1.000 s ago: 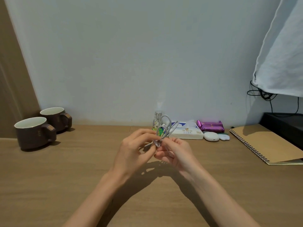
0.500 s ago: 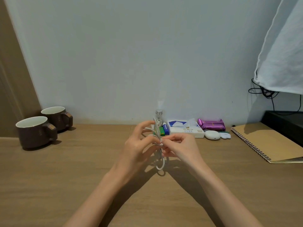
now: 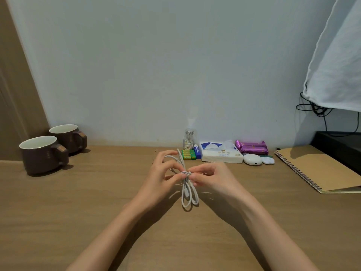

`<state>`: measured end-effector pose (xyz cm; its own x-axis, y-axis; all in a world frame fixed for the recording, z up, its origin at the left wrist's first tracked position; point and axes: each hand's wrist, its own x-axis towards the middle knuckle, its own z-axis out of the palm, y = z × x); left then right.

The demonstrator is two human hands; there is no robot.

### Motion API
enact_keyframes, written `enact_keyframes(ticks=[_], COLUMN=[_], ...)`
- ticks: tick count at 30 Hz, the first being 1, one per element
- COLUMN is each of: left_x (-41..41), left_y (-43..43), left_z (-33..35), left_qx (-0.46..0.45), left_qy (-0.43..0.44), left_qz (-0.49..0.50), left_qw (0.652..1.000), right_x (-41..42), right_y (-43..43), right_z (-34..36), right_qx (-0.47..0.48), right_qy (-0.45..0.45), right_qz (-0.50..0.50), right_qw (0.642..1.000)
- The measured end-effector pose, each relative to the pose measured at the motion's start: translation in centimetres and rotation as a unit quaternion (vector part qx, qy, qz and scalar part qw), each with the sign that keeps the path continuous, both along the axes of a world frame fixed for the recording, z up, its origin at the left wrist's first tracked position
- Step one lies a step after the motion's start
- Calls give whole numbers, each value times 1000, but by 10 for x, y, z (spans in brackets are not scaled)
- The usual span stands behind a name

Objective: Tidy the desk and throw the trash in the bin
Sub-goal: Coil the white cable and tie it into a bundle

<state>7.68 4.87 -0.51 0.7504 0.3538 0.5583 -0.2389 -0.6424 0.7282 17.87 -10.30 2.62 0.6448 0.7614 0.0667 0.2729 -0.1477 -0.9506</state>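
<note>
The thin white coiled cable [image 3: 189, 196] is pinched at its wrapped middle by the left hand [image 3: 160, 175] and the right hand [image 3: 213, 178], fingers curled; its loops are thus bundled. Neat storage is apparently intended.

Nothing can be read, since the print on the tissue pack [image 3: 221, 155], the green batteries [image 3: 188, 155] and the blue tube [image 3: 197, 151] at centre frame, and the mug [image 3: 42, 154] at left, is too small.
</note>
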Motion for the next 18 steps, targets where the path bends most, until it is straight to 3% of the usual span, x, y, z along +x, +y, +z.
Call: enact_keyframes(ticks=[11,15,18], left_x=[-1,-1,-1], left_y=[4,3,5], left_z=[-3,-4,-4], left_qx=[35,34,17], left_qy=[29,33,35], left_qz=[9,34,65], left_qw=[999,998,997], right_x=[0,0,0], right_y=[11,13,15], right_z=[-21,-23,-24], right_qx=[42,49,37], right_qy=[-10,33,98], right_qz=[-71,-74,-14], right_qw=[997,996,994])
